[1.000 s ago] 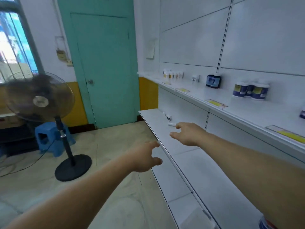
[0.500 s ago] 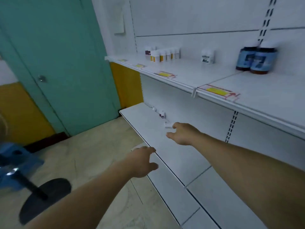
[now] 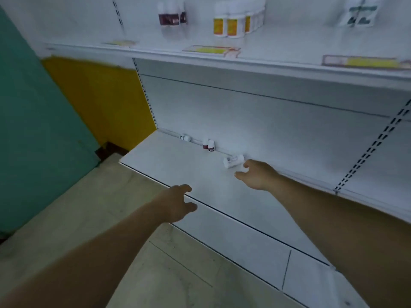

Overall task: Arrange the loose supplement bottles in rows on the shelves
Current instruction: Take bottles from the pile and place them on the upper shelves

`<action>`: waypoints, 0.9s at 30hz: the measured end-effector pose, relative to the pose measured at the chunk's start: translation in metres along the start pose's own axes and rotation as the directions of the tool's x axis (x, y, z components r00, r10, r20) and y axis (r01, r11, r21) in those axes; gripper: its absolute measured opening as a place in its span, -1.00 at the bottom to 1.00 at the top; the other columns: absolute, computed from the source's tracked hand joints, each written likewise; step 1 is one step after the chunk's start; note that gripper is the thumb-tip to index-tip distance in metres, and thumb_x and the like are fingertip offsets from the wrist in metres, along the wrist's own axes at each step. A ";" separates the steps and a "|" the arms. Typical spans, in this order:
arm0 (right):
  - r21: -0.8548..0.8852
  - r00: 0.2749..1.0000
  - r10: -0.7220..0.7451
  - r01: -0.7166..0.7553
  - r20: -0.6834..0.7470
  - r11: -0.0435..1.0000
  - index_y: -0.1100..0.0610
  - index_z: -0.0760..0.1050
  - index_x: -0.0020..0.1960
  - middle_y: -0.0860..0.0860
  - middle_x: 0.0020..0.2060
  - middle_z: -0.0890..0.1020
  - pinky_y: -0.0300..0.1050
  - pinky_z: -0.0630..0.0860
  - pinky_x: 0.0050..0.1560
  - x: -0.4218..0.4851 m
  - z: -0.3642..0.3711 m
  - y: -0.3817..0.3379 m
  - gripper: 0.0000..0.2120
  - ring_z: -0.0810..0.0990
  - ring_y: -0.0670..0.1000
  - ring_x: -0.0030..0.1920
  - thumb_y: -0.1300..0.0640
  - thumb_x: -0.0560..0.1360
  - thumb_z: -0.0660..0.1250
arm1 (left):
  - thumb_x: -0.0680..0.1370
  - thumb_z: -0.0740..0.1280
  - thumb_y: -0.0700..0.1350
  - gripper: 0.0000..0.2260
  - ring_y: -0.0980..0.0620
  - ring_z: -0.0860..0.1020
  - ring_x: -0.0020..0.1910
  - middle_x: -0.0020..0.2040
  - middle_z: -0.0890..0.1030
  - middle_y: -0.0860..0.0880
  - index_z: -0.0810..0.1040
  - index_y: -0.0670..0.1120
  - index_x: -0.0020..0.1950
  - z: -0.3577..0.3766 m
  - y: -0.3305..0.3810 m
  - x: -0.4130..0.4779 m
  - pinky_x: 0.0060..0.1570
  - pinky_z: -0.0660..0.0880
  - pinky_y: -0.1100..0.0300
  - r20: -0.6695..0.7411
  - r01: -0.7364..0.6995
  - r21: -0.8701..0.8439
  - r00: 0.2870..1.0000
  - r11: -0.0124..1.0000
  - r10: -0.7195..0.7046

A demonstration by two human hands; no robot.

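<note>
Right grip (image 3: 259,175), released with fingers spread, is just beside a small white bottle (image 3: 232,161) lying sideways at the back of the lower shelf (image 3: 178,167); left grip (image 3: 175,203) released, empty, at its front edge.

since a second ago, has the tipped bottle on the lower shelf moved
No: the tipped bottle lies at the back wall, right of the two upright bottles, as before.

On my feed a white shelving unit (image 3: 266,65) fills the right side, its grey-white back panel (image 3: 244,116) crossed by black slotted uprights (image 3: 368,155) and its lower shelf (image 3: 169,165) jutting out over a pale floor (image 3: 93,210). To the left I see a yellow wall (image 3: 100,96) with dark skirting (image 3: 111,150), right beside a teal panel (image 3: 33,107) (the light looks dim and bluish).
</note>
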State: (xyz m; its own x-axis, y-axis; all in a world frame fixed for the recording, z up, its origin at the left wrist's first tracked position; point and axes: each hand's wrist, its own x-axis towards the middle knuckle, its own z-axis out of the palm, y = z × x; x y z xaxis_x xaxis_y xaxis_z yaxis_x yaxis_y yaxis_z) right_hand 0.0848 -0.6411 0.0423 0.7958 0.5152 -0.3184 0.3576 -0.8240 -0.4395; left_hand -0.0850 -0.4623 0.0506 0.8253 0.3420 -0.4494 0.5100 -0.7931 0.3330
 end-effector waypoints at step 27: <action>0.021 0.956 0.095 -0.092 -0.276 0.996 -0.06 0.21 0.45 0.15 0.28 0.40 0.05 0.44 0.20 0.323 0.133 -0.051 -0.54 0.46 0.21 0.22 0.05 0.57 0.20 | 0.51 0.22 -0.37 -0.35 -0.12 0.37 0.31 0.38 0.30 -0.20 0.10 -0.01 0.53 -0.011 -0.073 0.425 0.27 0.27 0.20 -0.234 -0.512 -0.226 0.855 0.829 0.464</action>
State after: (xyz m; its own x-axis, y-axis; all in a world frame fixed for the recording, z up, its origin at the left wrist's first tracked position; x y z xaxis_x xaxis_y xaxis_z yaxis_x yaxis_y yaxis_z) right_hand 0.2584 -0.4012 -0.1496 0.9299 0.3497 -0.1142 0.2722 -0.8628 -0.4261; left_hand 0.2316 -0.2537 -0.1553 0.9985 0.0426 -0.0355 0.0553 -0.7188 0.6930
